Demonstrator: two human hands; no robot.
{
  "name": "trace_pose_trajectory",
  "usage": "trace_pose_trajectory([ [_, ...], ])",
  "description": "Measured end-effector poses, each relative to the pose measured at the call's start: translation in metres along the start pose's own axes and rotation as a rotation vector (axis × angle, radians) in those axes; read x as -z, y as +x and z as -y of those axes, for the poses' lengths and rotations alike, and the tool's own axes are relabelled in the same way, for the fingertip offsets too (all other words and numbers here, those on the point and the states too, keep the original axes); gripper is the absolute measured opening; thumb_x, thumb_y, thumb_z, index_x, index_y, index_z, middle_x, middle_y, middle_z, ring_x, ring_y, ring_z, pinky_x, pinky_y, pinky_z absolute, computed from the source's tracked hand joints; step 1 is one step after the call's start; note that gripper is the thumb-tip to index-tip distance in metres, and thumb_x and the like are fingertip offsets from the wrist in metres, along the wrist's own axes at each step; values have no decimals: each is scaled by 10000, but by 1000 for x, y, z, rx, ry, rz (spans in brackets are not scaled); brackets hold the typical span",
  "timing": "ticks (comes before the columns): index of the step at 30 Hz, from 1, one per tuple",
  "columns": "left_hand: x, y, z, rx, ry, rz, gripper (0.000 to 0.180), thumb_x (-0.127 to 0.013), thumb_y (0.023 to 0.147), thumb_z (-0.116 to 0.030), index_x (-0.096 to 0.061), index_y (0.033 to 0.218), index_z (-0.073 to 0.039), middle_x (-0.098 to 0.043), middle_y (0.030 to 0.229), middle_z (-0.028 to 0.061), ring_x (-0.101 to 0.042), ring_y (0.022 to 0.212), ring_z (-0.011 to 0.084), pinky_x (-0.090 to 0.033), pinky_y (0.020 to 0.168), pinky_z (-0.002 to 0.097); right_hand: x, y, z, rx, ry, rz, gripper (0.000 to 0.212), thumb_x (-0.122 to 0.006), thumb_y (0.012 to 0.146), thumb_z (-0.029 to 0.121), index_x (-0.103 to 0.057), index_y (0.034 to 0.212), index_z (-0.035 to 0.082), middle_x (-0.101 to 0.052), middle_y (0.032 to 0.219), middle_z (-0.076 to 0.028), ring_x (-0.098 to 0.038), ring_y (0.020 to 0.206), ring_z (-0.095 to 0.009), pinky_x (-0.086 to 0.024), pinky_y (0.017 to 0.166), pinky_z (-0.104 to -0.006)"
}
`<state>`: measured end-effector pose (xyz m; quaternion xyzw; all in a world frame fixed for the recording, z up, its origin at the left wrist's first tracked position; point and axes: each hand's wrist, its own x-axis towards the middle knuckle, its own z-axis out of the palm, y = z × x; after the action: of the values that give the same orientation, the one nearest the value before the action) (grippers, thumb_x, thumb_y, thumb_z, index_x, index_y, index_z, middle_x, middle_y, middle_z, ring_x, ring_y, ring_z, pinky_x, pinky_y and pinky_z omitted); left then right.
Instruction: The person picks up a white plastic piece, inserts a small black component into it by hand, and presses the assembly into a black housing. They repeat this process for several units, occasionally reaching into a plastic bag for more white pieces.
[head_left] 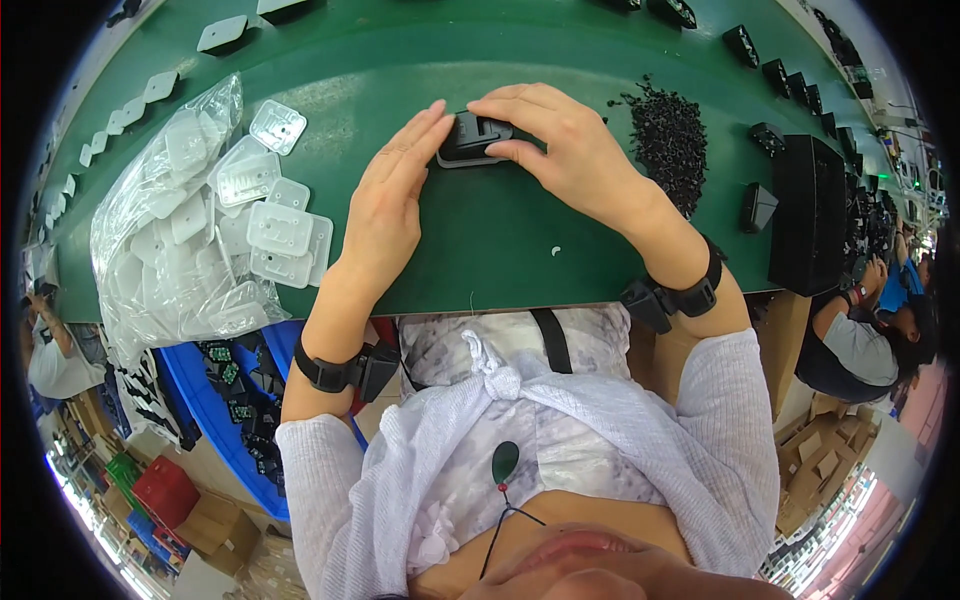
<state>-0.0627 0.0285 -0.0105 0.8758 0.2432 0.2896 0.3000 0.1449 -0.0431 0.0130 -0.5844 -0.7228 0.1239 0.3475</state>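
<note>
A small black plastic housing (468, 137) with a pale base edge lies on the green table in front of me. My left hand (388, 205) is flat along its left side, fingers stretched out and fingertips touching it. From the right, my right hand (570, 140) curves around the housing, with fingers at its far edge and the thumb at its near right side. Part of the housing is hidden by the right fingers. To the left, translucent white plastic plates (280, 228) are piled loose beside a clear plastic bag (165, 235) filled with more of them.
A heap of small black parts (668, 140) is spread right of my right hand. Further right stands a black box (806, 215), with black housings (758, 207) near it. A blue bin (205, 410) with circuit parts sits below the table's left edge. Other people work at both sides.
</note>
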Motion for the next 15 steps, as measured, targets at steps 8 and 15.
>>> trace_pose_trajectory([
  [8, 4, 0, 5, -83, 149, 102, 511, -439, 817, 81, -549, 1301, -42, -538, 1354, 119, -521, 1238, 288, -416, 1031, 404, -7, -3, -1, 3, -44, 36, 362, -697, 785, 101, -640, 1141, 72, -646, 1094, -91, -609, 1014, -271, -511, 855, -355],
  [15, -1, 0, -7, -116, 322, 77, 509, -643, 767, -14, -558, 1269, -28, -563, 1308, 123, -561, 1169, 271, -460, 964, 396, -10, -6, 1, 8, -81, -12, 376, -700, 773, 92, -635, 1142, 71, -650, 1048, -83, -605, 1003, -271, -524, 813, -352],
])
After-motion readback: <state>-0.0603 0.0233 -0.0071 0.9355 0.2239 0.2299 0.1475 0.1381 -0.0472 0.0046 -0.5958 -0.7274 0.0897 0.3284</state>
